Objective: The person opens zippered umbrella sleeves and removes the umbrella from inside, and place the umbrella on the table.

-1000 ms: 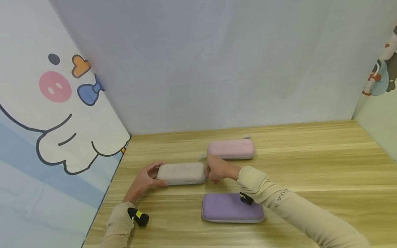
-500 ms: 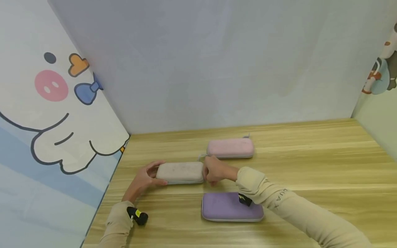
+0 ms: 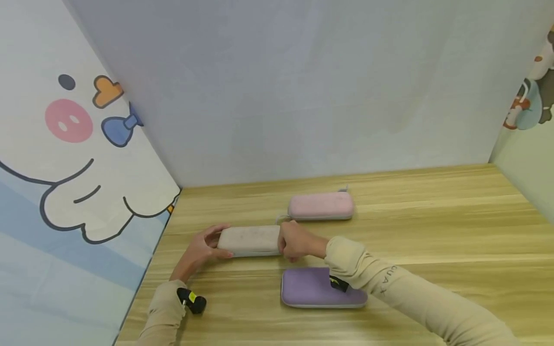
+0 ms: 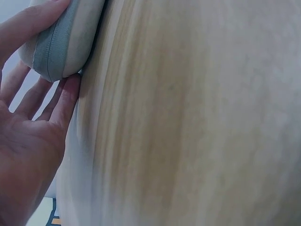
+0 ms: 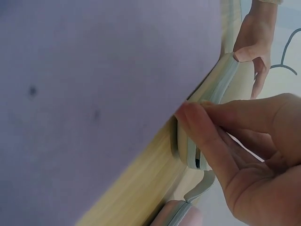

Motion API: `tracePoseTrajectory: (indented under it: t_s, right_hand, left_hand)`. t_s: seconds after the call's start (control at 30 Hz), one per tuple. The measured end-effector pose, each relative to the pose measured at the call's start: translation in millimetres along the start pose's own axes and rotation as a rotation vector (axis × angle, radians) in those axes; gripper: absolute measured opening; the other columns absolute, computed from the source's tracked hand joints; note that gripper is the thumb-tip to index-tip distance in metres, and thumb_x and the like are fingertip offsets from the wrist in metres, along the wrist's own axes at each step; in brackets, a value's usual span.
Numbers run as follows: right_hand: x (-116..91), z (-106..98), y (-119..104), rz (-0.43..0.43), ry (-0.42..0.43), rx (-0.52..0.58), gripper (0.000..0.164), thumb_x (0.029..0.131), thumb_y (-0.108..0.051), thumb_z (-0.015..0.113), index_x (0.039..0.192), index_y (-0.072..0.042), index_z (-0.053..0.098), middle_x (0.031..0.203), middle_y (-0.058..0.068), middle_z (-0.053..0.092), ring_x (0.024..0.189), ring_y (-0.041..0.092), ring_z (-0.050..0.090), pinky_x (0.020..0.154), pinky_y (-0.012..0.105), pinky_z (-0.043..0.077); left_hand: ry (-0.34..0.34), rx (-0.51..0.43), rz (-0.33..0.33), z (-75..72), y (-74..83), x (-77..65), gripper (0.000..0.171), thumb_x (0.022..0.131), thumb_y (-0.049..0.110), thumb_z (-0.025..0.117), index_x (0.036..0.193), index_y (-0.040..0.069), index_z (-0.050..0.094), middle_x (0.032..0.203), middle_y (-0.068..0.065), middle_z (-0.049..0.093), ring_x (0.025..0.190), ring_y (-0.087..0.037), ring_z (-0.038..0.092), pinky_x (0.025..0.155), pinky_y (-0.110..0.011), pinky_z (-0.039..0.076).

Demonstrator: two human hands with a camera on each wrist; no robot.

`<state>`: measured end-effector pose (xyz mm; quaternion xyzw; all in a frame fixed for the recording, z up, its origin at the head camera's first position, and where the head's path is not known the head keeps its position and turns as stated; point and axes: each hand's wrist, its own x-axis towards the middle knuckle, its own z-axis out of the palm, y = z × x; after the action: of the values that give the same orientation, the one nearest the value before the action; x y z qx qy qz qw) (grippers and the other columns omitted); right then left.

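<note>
A cream pencil case (image 3: pixel 250 240) with a pale grey zip band lies on the table. My left hand (image 3: pixel 201 250) grips its left end, thumb at the front and fingers behind; the left wrist view shows the hand's fingertips around the rounded end of the case (image 4: pixel 59 44). At the case's front right corner is my right hand (image 3: pixel 298 241), thumb and finger pinched together against the zip band in the right wrist view. The zipper pull is hidden between those fingertips (image 5: pixel 190 113). A grey strap (image 5: pixel 201 188) sticks out from the case's right end.
Behind and to the right lies a pink pencil case (image 3: pixel 321 205). A purple pencil case (image 3: pixel 307 288) lies in front, partly beneath my right sleeve (image 3: pixel 398 283) and wrist camera. A pale wall (image 3: pixel 303 91) rises behind the wooden table (image 3: pixel 433 216).
My right hand has moved left and slightly toward me, from the cream case's right end to its front corner. The left hand keeps its grip; the case stays put.
</note>
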<state>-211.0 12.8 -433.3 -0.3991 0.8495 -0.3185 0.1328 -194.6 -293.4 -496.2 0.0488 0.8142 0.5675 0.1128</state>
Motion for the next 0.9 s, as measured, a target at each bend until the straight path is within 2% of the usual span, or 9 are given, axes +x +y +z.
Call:
tracePoseTrajectory:
  t_s: [0.1,0.17,0.23,0.3,0.4,0.47,0.53,0.67,0.9]
  right_hand:
    - [0,2,-2,-0.004,0.016,-0.031,0.024,0.057,0.016,0.053,0.053,-0.001,0.069,0.041,-0.001,0.056,0.035,-0.001,0.044,0.062,0.024,0.051]
    - [1,3,-3,0.005,0.02,-0.025,0.024,0.056,0.017,0.053,0.052,-0.001,0.069,0.041,-0.002,0.055,0.035,-0.001,0.043,0.047,0.019,0.047]
    - [1,4,-4,0.008,0.029,-0.038,0.024,0.056,0.016,0.054,0.052,-0.002,0.068,0.04,-0.004,0.054,0.035,-0.001,0.041,0.045,0.017,0.043]
    - [1,6,-5,0.002,0.042,-0.058,0.024,0.055,0.015,0.055,0.05,-0.004,0.068,0.039,-0.005,0.052,0.036,-0.001,0.04,0.052,0.018,0.044]
    - [0,7,-6,0.004,0.054,-0.061,0.024,0.056,0.016,0.056,0.05,-0.004,0.068,0.039,-0.006,0.052,0.035,-0.001,0.04,0.052,0.021,0.046]
    - [0,8,-7,0.007,0.063,-0.054,0.024,0.056,0.016,0.055,0.051,-0.004,0.069,0.04,-0.005,0.053,0.035,-0.001,0.041,0.052,0.02,0.046]
    - [0,8,-7,0.001,0.074,-0.046,0.024,0.056,0.016,0.055,0.052,-0.003,0.069,0.04,-0.005,0.054,0.036,-0.001,0.041,0.044,0.018,0.043]
    - [1,11,-7,-0.038,0.104,-0.072,0.024,0.055,0.014,0.055,0.052,-0.004,0.07,0.042,-0.005,0.054,0.039,-0.002,0.041,0.046,0.014,0.041]
    - [2,15,-9,-0.08,0.142,-0.126,0.022,0.055,0.012,0.058,0.053,-0.005,0.071,0.048,-0.003,0.06,0.046,0.003,0.048,0.047,0.015,0.042]
  left_hand:
    - [0.004,-0.001,0.0,-0.5,-0.2,0.4,0.084,0.064,0.017,0.088,0.138,0.015,0.048,0.136,-0.007,0.048,0.12,-0.026,0.051,0.095,-0.04,0.044]
    - [0.008,-0.003,0.002,-0.5,0.0,0.5,0.084,0.063,0.016,0.088,0.137,0.014,0.049,0.136,-0.008,0.049,0.12,-0.026,0.051,0.095,-0.041,0.045]
    - [0.009,-0.005,0.006,-0.5,0.6,0.5,0.084,0.063,0.015,0.088,0.137,0.013,0.049,0.136,-0.009,0.049,0.12,-0.027,0.051,0.095,-0.041,0.044]
    - [0.01,-0.005,0.003,-0.4,1.4,0.5,0.084,0.063,0.014,0.088,0.137,0.013,0.049,0.136,-0.009,0.048,0.121,-0.027,0.051,0.095,-0.041,0.044]
    - [0.005,-0.002,0.005,-0.2,2.7,0.7,0.084,0.063,0.013,0.088,0.137,0.013,0.049,0.137,-0.01,0.048,0.121,-0.028,0.05,0.096,-0.041,0.044]
    - [0.003,0.0,0.005,0.1,3.8,0.6,0.084,0.064,0.013,0.088,0.138,0.013,0.048,0.137,-0.01,0.047,0.121,-0.028,0.05,0.096,-0.042,0.044]
    - [0.003,0.002,0.004,0.5,4.7,0.3,0.084,0.064,0.013,0.088,0.138,0.012,0.048,0.138,-0.011,0.047,0.121,-0.029,0.05,0.097,-0.043,0.043]
    - [0.003,0.005,0.005,0.6,4.8,0.0,0.084,0.064,0.012,0.088,0.138,0.013,0.048,0.138,-0.011,0.047,0.122,-0.029,0.049,0.098,-0.044,0.042]
    - [0.007,0.016,0.001,-0.7,2.3,-0.4,0.084,0.062,0.017,0.089,0.137,0.016,0.05,0.136,-0.006,0.049,0.12,-0.026,0.051,0.096,-0.044,0.043]
